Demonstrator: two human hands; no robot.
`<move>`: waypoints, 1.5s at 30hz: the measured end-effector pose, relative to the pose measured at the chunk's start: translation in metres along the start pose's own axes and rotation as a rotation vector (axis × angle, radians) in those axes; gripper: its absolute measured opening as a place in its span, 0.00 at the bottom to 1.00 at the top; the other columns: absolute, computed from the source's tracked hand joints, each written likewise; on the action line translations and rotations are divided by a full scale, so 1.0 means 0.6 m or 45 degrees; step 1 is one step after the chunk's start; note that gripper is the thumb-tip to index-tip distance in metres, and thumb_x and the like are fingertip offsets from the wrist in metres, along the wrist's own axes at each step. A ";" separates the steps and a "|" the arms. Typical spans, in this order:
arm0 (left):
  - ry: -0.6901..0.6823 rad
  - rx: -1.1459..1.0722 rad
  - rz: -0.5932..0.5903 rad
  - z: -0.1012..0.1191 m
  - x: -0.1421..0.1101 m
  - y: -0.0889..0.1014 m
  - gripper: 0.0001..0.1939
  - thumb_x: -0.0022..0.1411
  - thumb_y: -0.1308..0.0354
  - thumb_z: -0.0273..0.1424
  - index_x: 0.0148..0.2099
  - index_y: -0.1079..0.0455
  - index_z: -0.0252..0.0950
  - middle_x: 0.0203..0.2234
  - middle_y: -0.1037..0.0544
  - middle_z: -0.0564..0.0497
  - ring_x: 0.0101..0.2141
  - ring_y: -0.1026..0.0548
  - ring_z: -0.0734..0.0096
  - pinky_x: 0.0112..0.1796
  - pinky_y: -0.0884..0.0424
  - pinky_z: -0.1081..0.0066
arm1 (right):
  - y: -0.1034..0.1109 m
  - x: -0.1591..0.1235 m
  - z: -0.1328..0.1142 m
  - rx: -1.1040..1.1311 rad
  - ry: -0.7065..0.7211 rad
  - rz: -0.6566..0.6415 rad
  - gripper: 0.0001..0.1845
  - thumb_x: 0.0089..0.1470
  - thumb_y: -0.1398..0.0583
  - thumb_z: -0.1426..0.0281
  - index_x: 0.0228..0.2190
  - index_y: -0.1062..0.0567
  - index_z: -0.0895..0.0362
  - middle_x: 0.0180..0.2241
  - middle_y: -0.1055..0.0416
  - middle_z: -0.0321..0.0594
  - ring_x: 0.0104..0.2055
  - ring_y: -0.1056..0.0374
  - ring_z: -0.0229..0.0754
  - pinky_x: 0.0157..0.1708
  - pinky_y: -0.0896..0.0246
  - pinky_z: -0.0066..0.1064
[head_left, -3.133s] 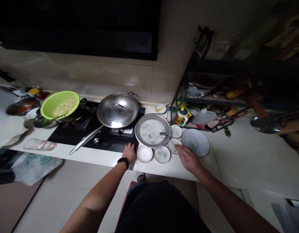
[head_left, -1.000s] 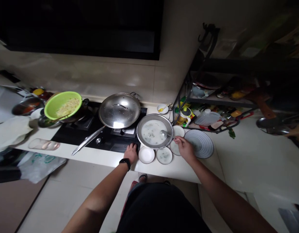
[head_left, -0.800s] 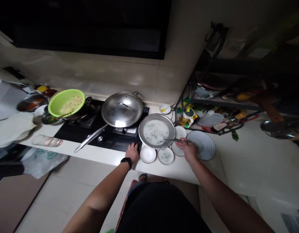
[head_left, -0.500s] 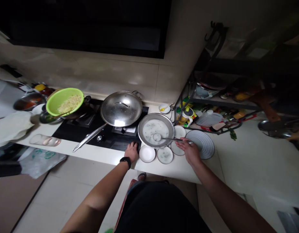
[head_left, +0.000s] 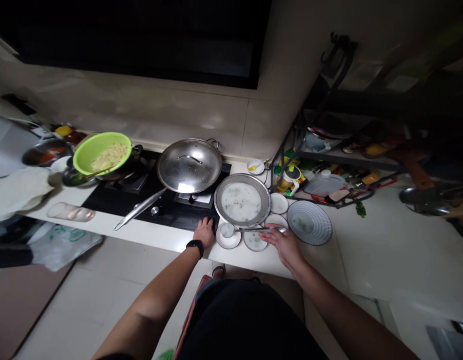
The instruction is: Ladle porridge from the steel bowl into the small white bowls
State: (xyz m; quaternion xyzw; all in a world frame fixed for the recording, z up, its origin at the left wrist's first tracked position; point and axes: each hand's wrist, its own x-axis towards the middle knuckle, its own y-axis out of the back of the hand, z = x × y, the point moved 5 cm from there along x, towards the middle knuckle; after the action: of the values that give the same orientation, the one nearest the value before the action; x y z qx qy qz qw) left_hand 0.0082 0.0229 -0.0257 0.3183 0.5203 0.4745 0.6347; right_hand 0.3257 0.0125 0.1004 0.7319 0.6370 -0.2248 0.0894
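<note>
My right hand (head_left: 283, 241) grips the handle of a metal ladle (head_left: 250, 229). The ladle's head, with whitish liquid in it, is over a small white dish (head_left: 228, 245) at the counter's front edge. Beside that stands another small dish (head_left: 256, 244) of pale liquid with dark bits. Behind them, a wide metal basin (head_left: 218, 199) contains milky liquid flecked with dark bits. Two more small dishes (head_left: 279, 203) sit along its right side, near a large striped bowl (head_left: 323, 220) with some liquid. My left hand (head_left: 204, 233), empty, rests fingers forward at the cooktop's front right corner.
A lidded wok (head_left: 189, 170) stands on the black cooktop (head_left: 171, 216), its long handle reaching toward the front edge. Left of it is a green colander-like bowl (head_left: 81, 155) of pale shreds. A clear glass (head_left: 70, 212) lies sideways. A crowded rack (head_left: 340, 201) stands at right.
My right hand has lifted the ladle from the basin and brought it left and toward me, over the small front dish. My left hand stays in place.
</note>
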 end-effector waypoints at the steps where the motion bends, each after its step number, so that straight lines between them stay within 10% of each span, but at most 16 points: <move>1: -0.001 0.003 0.001 -0.001 0.001 -0.001 0.29 0.71 0.51 0.30 0.72 0.35 0.36 0.68 0.35 0.37 0.61 0.35 0.48 0.61 0.37 0.54 | -0.004 -0.003 0.009 -0.030 0.002 -0.009 0.28 0.47 0.25 0.48 0.37 0.20 0.58 0.32 0.16 0.47 0.35 0.16 0.55 0.40 0.18 0.46; 6: -0.005 0.009 -0.002 -0.002 0.001 -0.001 0.29 0.71 0.50 0.30 0.71 0.35 0.36 0.68 0.35 0.39 0.60 0.35 0.49 0.61 0.36 0.57 | -0.027 -0.019 0.033 -0.403 0.221 -0.181 0.30 0.59 0.36 0.42 0.40 0.18 0.57 0.31 0.16 0.48 0.35 0.16 0.54 0.40 0.18 0.46; 13: -0.006 0.005 0.001 -0.002 0.001 0.000 0.29 0.72 0.51 0.30 0.72 0.36 0.37 0.68 0.35 0.38 0.61 0.35 0.49 0.61 0.37 0.56 | -0.078 -0.126 -0.012 -1.467 1.228 -0.984 0.19 0.67 0.45 0.75 0.52 0.19 0.56 0.52 0.17 0.51 0.53 0.20 0.49 0.53 0.23 0.39; 17: -0.006 0.005 -0.002 -0.001 0.000 0.001 0.29 0.72 0.52 0.30 0.72 0.36 0.36 0.69 0.35 0.37 0.61 0.35 0.49 0.62 0.37 0.55 | -0.072 -0.148 -0.049 -1.585 1.454 -1.016 0.22 0.66 0.44 0.77 0.57 0.21 0.58 0.55 0.19 0.52 0.56 0.22 0.49 0.56 0.25 0.39; 26: 0.007 0.002 -0.028 0.002 -0.002 0.007 0.31 0.70 0.51 0.30 0.73 0.36 0.36 0.69 0.35 0.38 0.62 0.36 0.47 0.62 0.38 0.53 | 0.000 0.048 -0.068 -1.063 0.822 -0.217 0.14 0.63 0.39 0.61 0.44 0.15 0.50 0.52 0.17 0.46 0.57 0.22 0.55 0.63 0.30 0.49; 31: 0.013 0.014 -0.036 0.002 -0.001 0.007 0.31 0.69 0.50 0.29 0.73 0.37 0.36 0.69 0.36 0.38 0.62 0.35 0.49 0.62 0.37 0.55 | 0.041 0.107 -0.025 -0.549 0.444 0.172 0.26 0.58 0.36 0.45 0.41 0.20 0.54 0.35 0.15 0.48 0.41 0.17 0.56 0.50 0.22 0.53; 45: -0.003 0.051 -0.013 0.000 -0.001 0.008 0.30 0.69 0.50 0.28 0.72 0.35 0.36 0.68 0.34 0.38 0.60 0.34 0.49 0.62 0.38 0.56 | 0.098 0.089 -0.018 0.151 0.145 0.291 0.23 0.46 0.23 0.55 0.35 0.22 0.56 0.28 0.18 0.44 0.36 0.16 0.55 0.45 0.18 0.50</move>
State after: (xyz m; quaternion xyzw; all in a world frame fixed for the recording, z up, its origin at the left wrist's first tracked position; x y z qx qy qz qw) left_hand 0.0072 0.0241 -0.0214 0.3287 0.5305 0.4603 0.6313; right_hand 0.3900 0.0542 0.0771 0.8152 0.5393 -0.2084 0.0347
